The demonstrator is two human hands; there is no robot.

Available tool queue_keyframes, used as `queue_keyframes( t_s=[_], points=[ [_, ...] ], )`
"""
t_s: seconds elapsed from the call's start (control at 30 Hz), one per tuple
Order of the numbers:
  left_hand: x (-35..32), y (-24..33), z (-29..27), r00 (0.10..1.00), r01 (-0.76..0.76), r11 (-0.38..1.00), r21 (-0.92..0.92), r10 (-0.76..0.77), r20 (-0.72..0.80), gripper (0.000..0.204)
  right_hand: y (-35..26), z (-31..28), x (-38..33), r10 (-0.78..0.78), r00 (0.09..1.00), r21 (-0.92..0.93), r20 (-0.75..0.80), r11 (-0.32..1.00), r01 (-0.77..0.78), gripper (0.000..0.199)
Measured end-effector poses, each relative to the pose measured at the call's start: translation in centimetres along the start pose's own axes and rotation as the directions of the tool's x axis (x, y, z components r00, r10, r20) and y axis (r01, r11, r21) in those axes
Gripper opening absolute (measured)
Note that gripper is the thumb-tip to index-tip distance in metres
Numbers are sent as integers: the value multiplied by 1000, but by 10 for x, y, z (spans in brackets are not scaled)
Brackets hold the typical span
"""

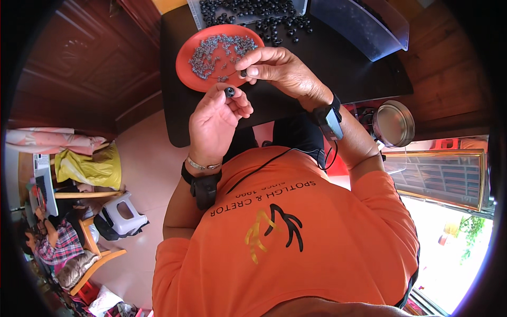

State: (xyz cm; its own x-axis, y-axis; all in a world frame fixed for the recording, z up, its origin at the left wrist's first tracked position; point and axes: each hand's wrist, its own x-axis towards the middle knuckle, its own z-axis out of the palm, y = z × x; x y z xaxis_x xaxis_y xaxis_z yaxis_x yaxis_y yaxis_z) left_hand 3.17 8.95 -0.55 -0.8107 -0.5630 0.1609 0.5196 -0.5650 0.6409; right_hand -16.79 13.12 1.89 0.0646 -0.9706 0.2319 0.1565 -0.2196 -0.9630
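My left hand (215, 122) pinches a small black round part (229, 92) between thumb and fingertips, over the near edge of the black table (317, 58). Just above it, my right hand (277, 67) holds a tiny grey metal piece (244, 73) at its fingertips, close to the black part. An orange plate (186, 63) heaped with several small grey metal pieces sits right behind both hands. Loose black round parts (280, 29) lie scattered on the table beyond the plate.
A clear plastic tray (196, 16) of black parts and a clear plastic bin (364, 31) stand at the table's far side. A round metal tin (393, 124) sits to the right. Left, on the floor, are a white stool (124, 211), a wooden chair and yellow bags.
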Motion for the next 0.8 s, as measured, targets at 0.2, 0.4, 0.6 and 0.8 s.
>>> queue_keyframes(
  t_s=[0.2, 0.4, 0.6, 0.8],
  points=[
    [-3, -2, -5, 1000, 3, 1000, -22, -3, -8, 21, 3, 11, -3, 36, 999, 79, -17, 996, -34, 19],
    [-2, -3, -8, 1000, 3, 998, -69, -4, -13, 21, 2, 19, -4, -45, 999, -112, -19, 993, 42, 18],
    [-4, -3, -12, 999, -1, 998, -66, -2, -47, 22, 5, 22, -6, -45, 998, -141, -50, 989, 38, 16],
    [-4, -3, -11, 999, 4, 998, -55, -6, -33, 22, 7, 22, -3, -76, 996, -23, -54, 997, 74, 14]
  ],
)
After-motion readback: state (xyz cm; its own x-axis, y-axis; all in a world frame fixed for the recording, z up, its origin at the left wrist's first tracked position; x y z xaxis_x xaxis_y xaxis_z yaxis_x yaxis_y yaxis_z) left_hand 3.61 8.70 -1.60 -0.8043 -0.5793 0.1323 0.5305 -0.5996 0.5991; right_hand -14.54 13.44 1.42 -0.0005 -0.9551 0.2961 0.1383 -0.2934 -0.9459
